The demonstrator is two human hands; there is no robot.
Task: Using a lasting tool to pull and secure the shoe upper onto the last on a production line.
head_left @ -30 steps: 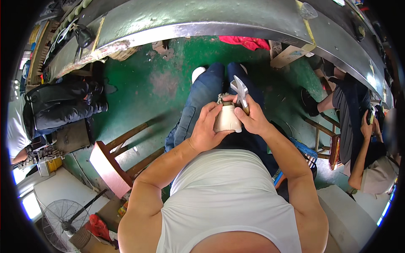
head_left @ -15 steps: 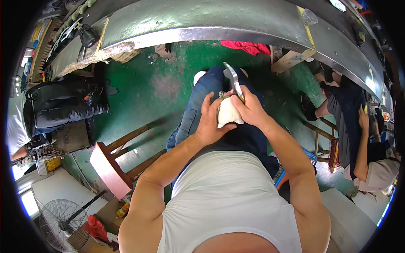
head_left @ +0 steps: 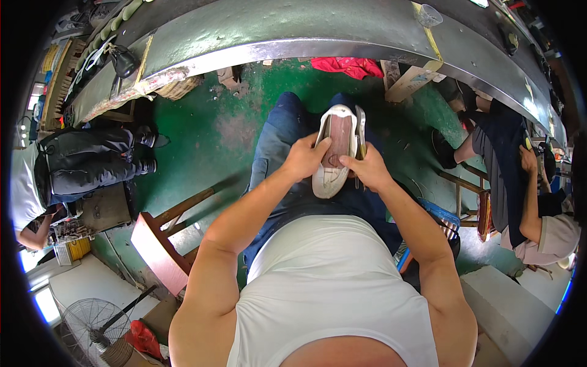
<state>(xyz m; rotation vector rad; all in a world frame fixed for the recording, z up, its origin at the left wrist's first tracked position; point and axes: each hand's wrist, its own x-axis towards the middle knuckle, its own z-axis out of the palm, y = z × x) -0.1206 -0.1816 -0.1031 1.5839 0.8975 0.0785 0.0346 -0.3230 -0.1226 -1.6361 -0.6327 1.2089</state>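
Observation:
A white shoe upper [head_left: 330, 178] lies lengthwise above my lap, its underside facing up. The upper's pale edges are folded in around a brownish insole [head_left: 338, 137]. My left hand [head_left: 304, 157] grips its left side, thumb pressed on the insole. From the right, my right hand [head_left: 367, 168] holds the shoe too, its thumb on the insole near the middle. A slim metal hand tool [head_left: 361, 125], possibly pincers, is kept in the right hand and stands along the shoe's right edge. Its lower part is hidden by my fingers.
Ahead runs a long metal-topped bench [head_left: 269, 52], with a clear plastic cup [head_left: 428, 15] on it. A wooden stool [head_left: 160, 251] stands at left and a fan [head_left: 95, 333] at lower left. People sit on both sides. Red cloth [head_left: 348, 67] lies under the bench.
The shoe has turned from end-on to lying lengthwise, its underside now showing. Both hands have shifted to its two sides, and the tool has swung upright beside it.

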